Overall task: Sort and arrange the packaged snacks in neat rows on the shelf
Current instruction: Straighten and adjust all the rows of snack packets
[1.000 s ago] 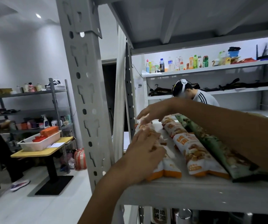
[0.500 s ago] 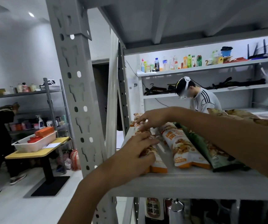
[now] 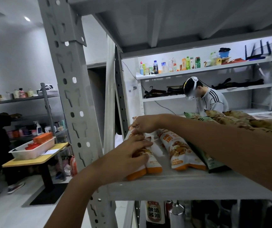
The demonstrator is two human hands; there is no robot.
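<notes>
The left hand grips the 2 orange snack packs at the left end of the shelf, near its front edge. The right hand pinches their far ends. Holding both ends probably serves to square them parallel with the neighbouring orange pack and green pack.

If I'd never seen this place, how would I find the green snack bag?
Start at the big grey post with holes; the shelf board to its right holds snacks. Orange-and-white snack packets lie along its left part. The green packet lies just right of them, its end near the front edge: dark green, where the ones beside it are orange.
</notes>
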